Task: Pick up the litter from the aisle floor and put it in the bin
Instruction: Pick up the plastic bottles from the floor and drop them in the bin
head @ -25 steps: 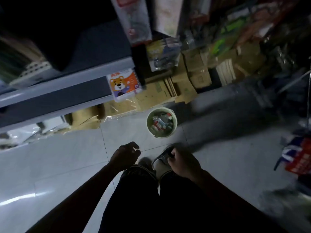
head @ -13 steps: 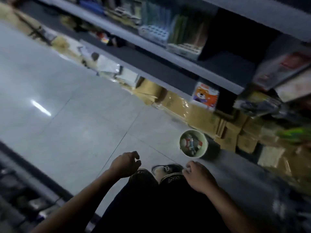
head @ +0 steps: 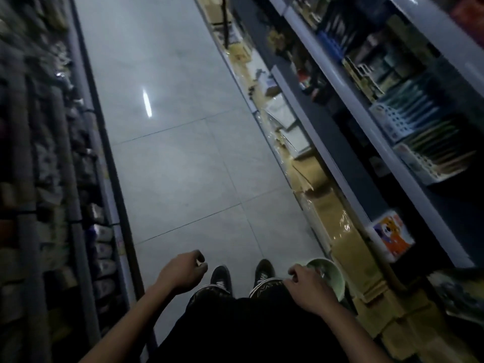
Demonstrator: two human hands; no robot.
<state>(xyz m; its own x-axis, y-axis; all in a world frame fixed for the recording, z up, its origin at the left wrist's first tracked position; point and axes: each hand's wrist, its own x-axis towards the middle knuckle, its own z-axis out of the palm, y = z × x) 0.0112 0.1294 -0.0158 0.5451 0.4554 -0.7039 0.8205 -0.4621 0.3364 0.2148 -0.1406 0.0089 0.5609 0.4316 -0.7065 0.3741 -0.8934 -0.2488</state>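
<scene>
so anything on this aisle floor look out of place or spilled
Nothing stands out on the open floor tiles: no litter or spill shows. Flattened cardboard under plastic lies along the base of the right-hand shelving. The green bin stands upright beside the right hand. The image is dim and blurred.

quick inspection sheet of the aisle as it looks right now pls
surface: grey tiled aisle floor, glare streak, no litter seen on it
job's things: pale green bin on the floor by the right shoe, contents hidden
clutter: flattened cardboard along the right shelf base
grippers: left hand loosely curled, empty; right hand curled in front of the bin, contents unclear
cables: nothing seen
surroundings: stocked shelves both sides, tiger-print pack on the right
</scene>
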